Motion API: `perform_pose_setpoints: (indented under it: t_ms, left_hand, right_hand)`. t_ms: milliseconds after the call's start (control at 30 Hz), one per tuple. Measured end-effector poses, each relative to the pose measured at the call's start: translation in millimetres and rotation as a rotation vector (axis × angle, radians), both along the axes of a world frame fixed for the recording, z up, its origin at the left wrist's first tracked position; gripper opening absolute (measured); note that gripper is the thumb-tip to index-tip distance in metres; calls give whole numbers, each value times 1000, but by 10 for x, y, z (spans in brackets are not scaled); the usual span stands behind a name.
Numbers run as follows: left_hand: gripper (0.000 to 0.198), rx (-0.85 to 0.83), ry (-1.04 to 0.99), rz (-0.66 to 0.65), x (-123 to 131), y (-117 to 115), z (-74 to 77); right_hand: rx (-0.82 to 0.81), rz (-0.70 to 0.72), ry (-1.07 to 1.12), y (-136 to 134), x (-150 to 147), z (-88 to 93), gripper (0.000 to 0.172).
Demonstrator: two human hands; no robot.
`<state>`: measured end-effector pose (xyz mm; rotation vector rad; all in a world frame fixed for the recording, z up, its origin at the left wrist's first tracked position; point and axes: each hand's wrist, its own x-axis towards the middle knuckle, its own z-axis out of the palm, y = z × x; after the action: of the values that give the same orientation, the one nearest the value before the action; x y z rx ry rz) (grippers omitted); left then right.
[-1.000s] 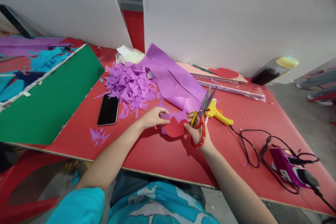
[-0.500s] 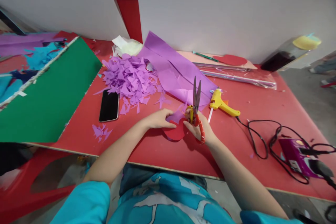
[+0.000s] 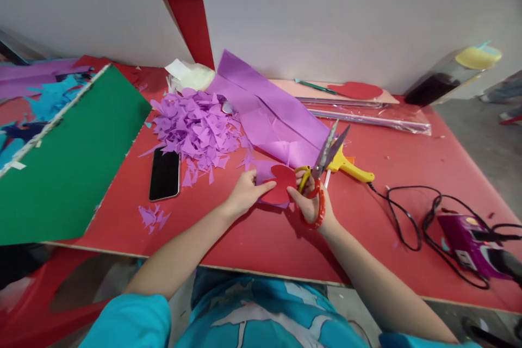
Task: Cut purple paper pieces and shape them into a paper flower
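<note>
My left hand point(image 3: 247, 194) pinches the left side of a red paper cutout point(image 3: 281, 179), rounded like a heart, together with a purple paper piece point(image 3: 264, 169) lying behind it. The thumb rests on the red face. My right hand point(image 3: 312, 204) carries scissors point(image 3: 318, 174) with orange-red and yellow handles, fingers through the loops and blades slightly parted, pointing away from me. Its thumb also touches the red cutout's right edge. A large purple sheet point(image 3: 269, 109) lies just beyond both hands, beside a heap of purple paper scraps point(image 3: 199, 125).
A yellow glue gun point(image 3: 351, 167) lies right of the scissors, its black cord running to a purple power box point(image 3: 468, 244). A phone point(image 3: 165, 174) and a green board point(image 3: 81, 157) lie left. Behind are plastic-wrapped sheets point(image 3: 375, 118), a green pen point(image 3: 316, 87) and a dark bottle point(image 3: 438, 81).
The red cutout has been raised and turned, showing more of its face over the purple piece. The scissors have tilted to the right and their blades have spread a little more.
</note>
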<state>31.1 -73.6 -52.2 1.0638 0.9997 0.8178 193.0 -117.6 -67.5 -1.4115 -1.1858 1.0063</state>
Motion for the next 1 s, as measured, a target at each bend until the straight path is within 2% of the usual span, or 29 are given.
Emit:
perform_pose_setpoints:
  t_ms: [67,167,400,567,700,833,1000]
  left_hand:
    - [36,-37,-22,8,15,-16,-5]
    - [37,-74,6,-50,-10,5,33]
    - [25,4,102,-45,-70,57,89]
    - [25,-51,11,131,-3,6,50]
    - [25,-78,-42,183,43,-20,58]
    - [22,-52,-18,114,17,-2,76]
    - [23,66,143,-71,-67,59,105]
  right_hand:
    - [-1,9,11,5,9,-12,29]
    - [-2,54,-29,5,43,7,27]
    - [16,167,-308,-13,75,216,27]
    - [-11,102,-161,-17,45,116,28]
    - [6,25,-40,0,47,12,27]
    - [55,-14,-57,15,76,21,24]
    - [54,108,-274,-2,86,129,25]
